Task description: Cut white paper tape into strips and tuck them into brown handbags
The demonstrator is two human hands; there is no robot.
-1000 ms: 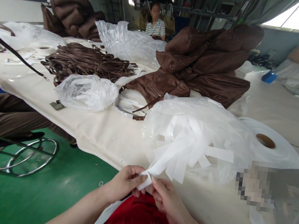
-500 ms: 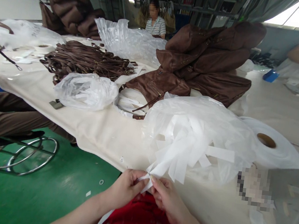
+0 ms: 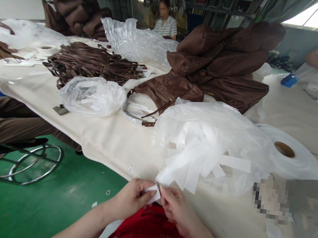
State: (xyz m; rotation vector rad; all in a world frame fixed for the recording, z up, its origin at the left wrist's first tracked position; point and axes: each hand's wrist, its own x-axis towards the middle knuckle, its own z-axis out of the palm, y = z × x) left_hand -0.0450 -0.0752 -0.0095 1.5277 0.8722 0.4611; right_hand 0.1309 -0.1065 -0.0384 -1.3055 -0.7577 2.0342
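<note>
At the table's near edge, in front of a red garment (image 3: pixel 152 231), my two hands are close together. My left hand (image 3: pixel 137 195) pinches a folded white strip (image 3: pixel 151 192) between thumb and fingers. My right hand (image 3: pixel 171 202) is closed beside it, with a thin dark metal tip (image 3: pixel 157 184) showing at its fingertips against the strip; the rest of that tool is hidden. Just beyond the fingers, a loose pile of white strips (image 3: pixel 198 151) spreads over a clear plastic bag (image 3: pixel 241 134).
Brown bags (image 3: pixel 227 65) are heaped behind the plastic, with brown straps (image 3: pixel 93 63) to the left. A large white roll (image 3: pixel 306 158) lies at right, near a grey translucent container (image 3: pixel 310 217). A metal stool (image 3: pixel 35 169) and a seated person's legs (image 3: pixel 14 123) are at left.
The dark tip shows more clearly between my hands, and the white strips just beyond my fingers have shifted. At far left, another person's hand with a dark strap has come further into view.
</note>
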